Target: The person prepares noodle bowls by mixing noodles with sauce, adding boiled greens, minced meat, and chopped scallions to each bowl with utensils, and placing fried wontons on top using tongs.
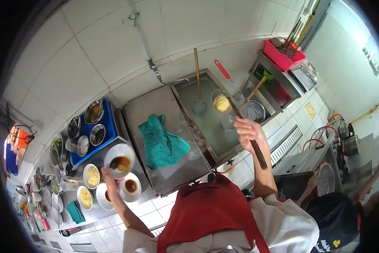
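Note:
My right hand is closed round the dark wooden handle of a strainer that holds pale yellow noodles above the water-filled basin. On the left, my left hand is at the lower edge of a white bowl with dark sauce; the fingers are partly blurred. A second sauce bowl lies just right of that hand, and another white bowl is below it. Two bowls of noodles are farther left.
A teal cloth lies on the metal cover. The blue tray holds metal bowls. A wooden-handled ladle and a red-handled strainer lean in the basin. At right are a red bin and a person in black.

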Tool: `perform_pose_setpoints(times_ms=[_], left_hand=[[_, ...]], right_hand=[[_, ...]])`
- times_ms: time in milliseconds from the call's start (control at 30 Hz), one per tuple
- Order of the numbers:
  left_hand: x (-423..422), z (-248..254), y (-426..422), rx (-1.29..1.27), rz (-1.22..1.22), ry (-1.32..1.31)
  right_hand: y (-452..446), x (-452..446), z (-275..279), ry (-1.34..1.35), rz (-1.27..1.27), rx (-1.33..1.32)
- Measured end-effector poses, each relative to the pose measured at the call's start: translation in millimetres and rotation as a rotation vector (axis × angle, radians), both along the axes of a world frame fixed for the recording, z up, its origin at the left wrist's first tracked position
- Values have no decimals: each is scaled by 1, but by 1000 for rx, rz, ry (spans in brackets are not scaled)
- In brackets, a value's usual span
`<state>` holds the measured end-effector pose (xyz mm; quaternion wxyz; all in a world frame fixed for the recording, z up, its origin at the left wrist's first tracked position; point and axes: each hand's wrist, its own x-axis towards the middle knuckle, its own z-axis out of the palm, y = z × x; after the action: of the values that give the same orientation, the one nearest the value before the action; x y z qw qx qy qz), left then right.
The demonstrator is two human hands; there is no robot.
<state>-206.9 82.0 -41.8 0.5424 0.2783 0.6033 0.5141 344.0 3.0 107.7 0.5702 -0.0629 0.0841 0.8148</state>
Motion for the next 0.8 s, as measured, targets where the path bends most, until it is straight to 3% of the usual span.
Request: perform_pose_setpoints(times_ms=[33,67,100,133,167,200,233,267,333,400,500,600,800], left_hand=[[5,-21,5,-1,-121,-84],[12,-41,11,0,-246,-167],[96,26,-11,102,-233,-224],[112,-14,17,113,-408,-336],[153,-17,24,103,-410,-320],[196,15,21,-38,-487,-291],[228,-18,37,35,-512,-321],[265,-5,41,-3,-523,-223],[323,-52,78,197,-639,-261],[364,-8,89,63,-689,-348],[398,12,116,22,-771,-500],[406,36,129,80,-886,-460],[404,54,142,106,-892,-436]], right_hand=[[-5,-4,7,3,14,4],[-11,-8,14,-169,-59,-32],[-18,-14,19,-342,-137,-68],[-25,-21,22,-339,-134,-63],[-31,-30,24,-442,-119,-55],[-38,-37,23,-545,-104,-50],[-43,-42,12,-599,-75,-30],[-48,-51,9,-663,-90,-47],[-56,-66,2,-834,-100,-120],[-60,-75,-28,-870,-111,-124],[-57,-80,-82,-973,-146,-28],[-50,-79,-126,-1063,-184,57],[-35,-75,-134,-1205,-202,86]])
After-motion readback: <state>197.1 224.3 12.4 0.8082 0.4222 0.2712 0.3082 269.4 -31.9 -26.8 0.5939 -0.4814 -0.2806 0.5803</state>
